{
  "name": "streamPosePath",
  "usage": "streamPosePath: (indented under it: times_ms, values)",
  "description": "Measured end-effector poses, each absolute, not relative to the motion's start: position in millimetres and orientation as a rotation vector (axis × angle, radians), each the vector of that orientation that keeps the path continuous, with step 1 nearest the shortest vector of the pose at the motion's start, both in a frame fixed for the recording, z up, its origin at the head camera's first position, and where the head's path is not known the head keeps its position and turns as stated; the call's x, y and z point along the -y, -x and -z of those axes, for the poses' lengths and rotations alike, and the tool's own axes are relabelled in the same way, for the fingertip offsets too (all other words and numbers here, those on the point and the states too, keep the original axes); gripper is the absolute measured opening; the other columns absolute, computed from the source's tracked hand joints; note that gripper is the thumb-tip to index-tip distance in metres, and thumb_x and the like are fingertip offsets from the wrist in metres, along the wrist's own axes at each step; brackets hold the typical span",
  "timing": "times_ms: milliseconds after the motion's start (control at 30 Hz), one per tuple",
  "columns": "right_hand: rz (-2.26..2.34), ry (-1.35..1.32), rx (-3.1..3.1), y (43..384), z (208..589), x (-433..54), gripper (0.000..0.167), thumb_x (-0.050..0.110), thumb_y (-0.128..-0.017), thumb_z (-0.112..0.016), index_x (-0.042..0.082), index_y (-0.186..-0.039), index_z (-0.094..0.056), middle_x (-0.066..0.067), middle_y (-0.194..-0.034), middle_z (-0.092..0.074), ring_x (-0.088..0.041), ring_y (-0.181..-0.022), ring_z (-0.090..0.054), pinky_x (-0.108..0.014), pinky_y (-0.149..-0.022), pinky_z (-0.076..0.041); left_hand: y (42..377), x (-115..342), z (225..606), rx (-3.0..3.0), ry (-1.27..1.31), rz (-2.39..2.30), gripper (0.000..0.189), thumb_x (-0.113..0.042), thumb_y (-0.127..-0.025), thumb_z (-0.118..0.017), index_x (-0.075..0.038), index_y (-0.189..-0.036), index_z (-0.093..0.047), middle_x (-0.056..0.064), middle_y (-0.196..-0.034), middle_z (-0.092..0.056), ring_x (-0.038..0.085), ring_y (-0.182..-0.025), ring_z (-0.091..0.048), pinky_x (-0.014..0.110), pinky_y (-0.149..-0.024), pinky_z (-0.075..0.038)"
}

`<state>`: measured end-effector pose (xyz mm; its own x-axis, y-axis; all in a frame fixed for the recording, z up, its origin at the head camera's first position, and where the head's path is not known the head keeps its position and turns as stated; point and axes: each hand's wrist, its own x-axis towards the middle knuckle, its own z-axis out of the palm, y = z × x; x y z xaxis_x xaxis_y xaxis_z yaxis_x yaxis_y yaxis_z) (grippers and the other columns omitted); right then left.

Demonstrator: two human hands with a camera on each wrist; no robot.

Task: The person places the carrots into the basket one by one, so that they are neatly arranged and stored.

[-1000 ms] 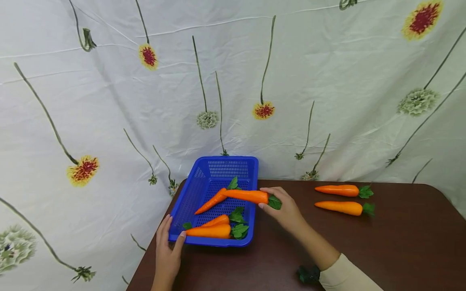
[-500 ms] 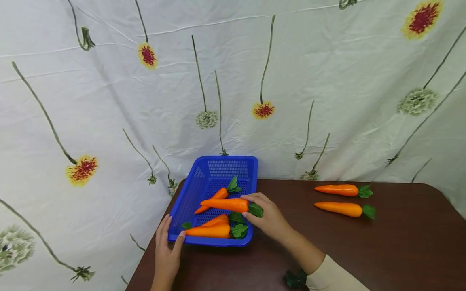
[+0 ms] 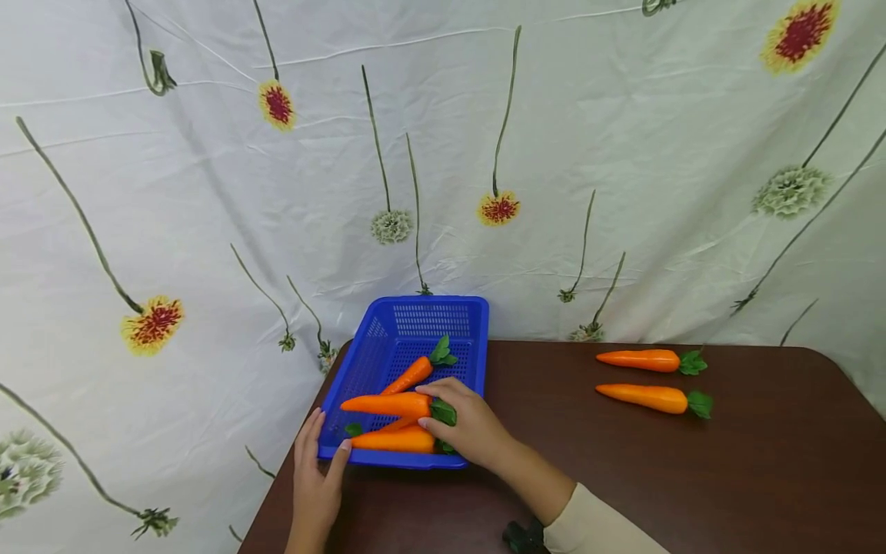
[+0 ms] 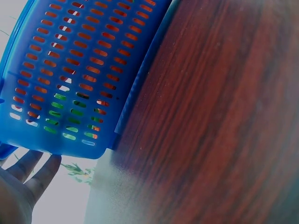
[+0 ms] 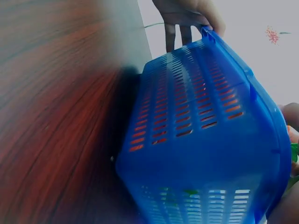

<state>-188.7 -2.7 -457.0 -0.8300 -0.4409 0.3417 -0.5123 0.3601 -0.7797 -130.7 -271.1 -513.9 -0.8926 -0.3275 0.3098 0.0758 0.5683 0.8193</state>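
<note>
Head view alone shows two carrots (image 3: 638, 360) on the table (image 3: 623, 469).

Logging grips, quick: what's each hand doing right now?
Left hand: gripping the blue basket at its near-left corner.
Right hand: holding a carrot near its leafy end.

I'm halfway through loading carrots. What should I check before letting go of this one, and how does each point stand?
1. Right hand has the held carrot near its leafy end: ok.
2. Held carrot within the blue basket's outline in the head view: ok.
3. Left hand grips the basket's near left corner: ok.
4. Held carrot resting on the front carrot below: cannot tell.
5. All carrots off the table: not ok; a farther carrot and a nearer carrot lie there.
</note>
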Motion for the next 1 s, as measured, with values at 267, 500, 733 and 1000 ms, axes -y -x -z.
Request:
streamPosePath:
  times_ms: [267,500,733,1000]
  values:
    - [-1.430,-0.914,2.531,192,456,11,0.045,0.027,-0.096,-0.071,0.016,-0.138,-0.062,0.002,-0.132,-0.061,-0.015,-0.119,-0.061,-0.037,-0.102,-0.053,131,270,512,2.383,-0.209,1.255,0.067,-0.024,-0.097,-0.067,-0.011,-0.156,-0.038,0.011,-0.164,-0.029,0.037,-0.149,-0.029,0.067,-0.118,-0.024]
    - [-1.407,-0.897,2.531,191,461,11,0.045,0.026,-0.096,-0.071,0.016,-0.138,-0.062,0.002,-0.132,-0.061,-0.015,-0.120,-0.062,-0.037,-0.102,-0.053,130,270,512,2.385,-0.207,1.248,0.067,-0.024,-0.097,-0.068,-0.010,-0.155,-0.039,0.012,-0.163,-0.030,0.037,-0.148,-0.029,0.067,-0.118,-0.024]
    - [-1.366,-0.895,2.533,189,464,12,0.045,0.025,-0.095,-0.071,0.018,-0.138,-0.061,0.003,-0.133,-0.061,-0.016,-0.119,-0.062,-0.037,-0.101,-0.054,131,270,513,2.382,-0.198,1.245,0.067,-0.023,-0.097,-0.068,-0.009,-0.155,-0.039,0.012,-0.163,-0.030,0.038,-0.148,-0.029,0.068,-0.117,-0.025]
    - [-1.333,-0.904,2.515,191,467,10,0.066,0.039,-0.092,-0.073,0.021,-0.150,-0.048,0.003,-0.153,-0.045,-0.022,-0.136,-0.053,-0.044,-0.105,-0.052,131,271,514,2.389,-0.212,1.237,0.067,-0.025,-0.097,-0.068,-0.011,-0.156,-0.038,0.011,-0.164,-0.029,0.037,-0.148,-0.029,0.067,-0.118,-0.024]
